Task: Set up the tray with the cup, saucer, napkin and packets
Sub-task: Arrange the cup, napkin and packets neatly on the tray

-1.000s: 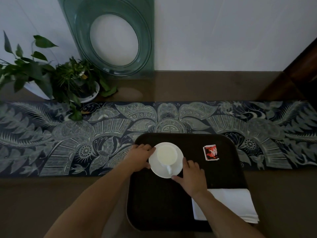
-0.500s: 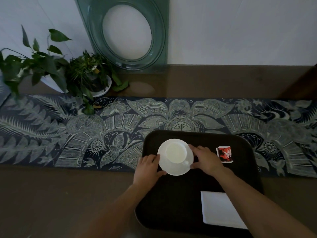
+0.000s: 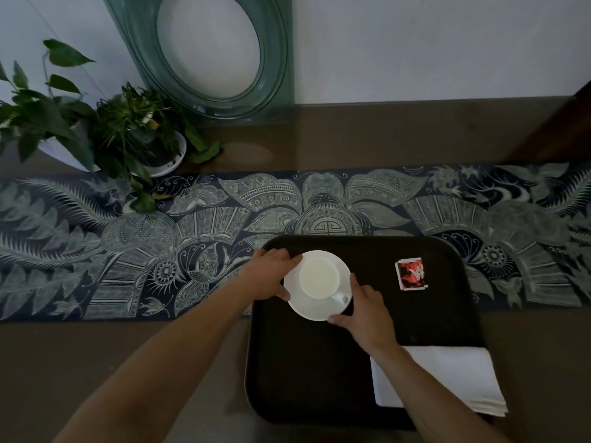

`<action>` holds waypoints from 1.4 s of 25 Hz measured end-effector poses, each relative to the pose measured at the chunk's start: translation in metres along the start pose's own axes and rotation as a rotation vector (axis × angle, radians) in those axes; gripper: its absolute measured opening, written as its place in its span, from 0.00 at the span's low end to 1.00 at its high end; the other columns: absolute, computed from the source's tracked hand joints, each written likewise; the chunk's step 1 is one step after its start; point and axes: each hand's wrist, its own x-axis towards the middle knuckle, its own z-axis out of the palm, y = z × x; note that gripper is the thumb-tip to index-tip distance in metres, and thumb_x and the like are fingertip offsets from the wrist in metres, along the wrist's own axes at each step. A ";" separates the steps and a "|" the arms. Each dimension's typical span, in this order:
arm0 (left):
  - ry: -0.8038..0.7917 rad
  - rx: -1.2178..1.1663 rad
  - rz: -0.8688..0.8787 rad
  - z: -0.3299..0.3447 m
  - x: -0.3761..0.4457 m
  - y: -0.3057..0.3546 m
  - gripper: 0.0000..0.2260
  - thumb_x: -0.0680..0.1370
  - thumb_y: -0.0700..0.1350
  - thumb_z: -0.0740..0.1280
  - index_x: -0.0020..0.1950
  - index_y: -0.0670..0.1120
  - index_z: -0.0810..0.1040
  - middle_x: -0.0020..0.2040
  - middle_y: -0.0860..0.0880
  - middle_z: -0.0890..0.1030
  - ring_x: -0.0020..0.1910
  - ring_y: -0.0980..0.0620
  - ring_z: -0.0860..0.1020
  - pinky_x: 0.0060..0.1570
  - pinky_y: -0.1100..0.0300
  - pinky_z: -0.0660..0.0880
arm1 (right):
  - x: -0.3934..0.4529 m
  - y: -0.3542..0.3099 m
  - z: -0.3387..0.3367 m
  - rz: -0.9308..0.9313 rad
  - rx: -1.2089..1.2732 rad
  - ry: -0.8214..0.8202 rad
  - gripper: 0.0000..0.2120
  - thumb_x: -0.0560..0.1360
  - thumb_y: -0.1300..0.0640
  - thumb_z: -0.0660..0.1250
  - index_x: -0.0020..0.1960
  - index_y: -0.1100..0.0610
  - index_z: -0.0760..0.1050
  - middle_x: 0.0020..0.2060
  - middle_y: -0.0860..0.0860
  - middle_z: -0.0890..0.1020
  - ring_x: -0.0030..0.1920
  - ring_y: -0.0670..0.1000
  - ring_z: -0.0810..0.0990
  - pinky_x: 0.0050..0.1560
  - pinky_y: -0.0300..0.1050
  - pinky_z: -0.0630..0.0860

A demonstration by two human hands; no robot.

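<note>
Saucer [image 3: 315,302]: we find it on the tray's [image 3: 319,372] far left part, white cup [image 3: 319,279] upright on it, handle toward us.
Left hand [image 3: 271,276]: our fingers curl round the saucer's left rim.
Right hand [image 3: 367,311]: thumb and fingers pinch the near right rim.
Packets [image 3: 411,273]: right of the saucer, well apart.
Napkin [image 3: 447,378]: near right corner, overhanging the tray's edge.
Advice: we should turn the saucer flat and slowly, so the cup doesn't slide.

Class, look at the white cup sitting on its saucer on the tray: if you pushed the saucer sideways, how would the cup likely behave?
The cup looks loose on the smooth saucer, so it would probably slide or rattle. Both look ceramic, likely fragile. Both hands, left hand and right hand, hold the rim, probably to steady it.
</note>
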 end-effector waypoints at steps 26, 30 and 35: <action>0.113 -0.306 -0.221 0.043 -0.022 0.007 0.53 0.63 0.67 0.71 0.78 0.55 0.45 0.62 0.51 0.69 0.64 0.49 0.64 0.67 0.43 0.50 | 0.033 0.010 -0.032 -0.123 0.175 -0.124 0.43 0.66 0.52 0.78 0.75 0.42 0.60 0.57 0.46 0.76 0.59 0.48 0.73 0.63 0.50 0.72; 0.121 -0.316 -0.220 0.043 -0.024 0.007 0.52 0.64 0.67 0.71 0.78 0.56 0.45 0.62 0.51 0.69 0.65 0.50 0.64 0.68 0.43 0.49 | 0.028 0.014 -0.025 -0.125 0.187 -0.089 0.35 0.68 0.50 0.76 0.71 0.42 0.65 0.59 0.45 0.75 0.59 0.46 0.74 0.62 0.47 0.71; 0.123 -0.319 -0.217 0.043 -0.025 0.004 0.52 0.64 0.66 0.72 0.78 0.55 0.45 0.63 0.51 0.68 0.66 0.50 0.64 0.69 0.44 0.48 | 0.025 0.013 -0.020 -0.138 0.184 -0.067 0.33 0.69 0.49 0.75 0.70 0.43 0.66 0.59 0.45 0.75 0.56 0.44 0.73 0.60 0.44 0.70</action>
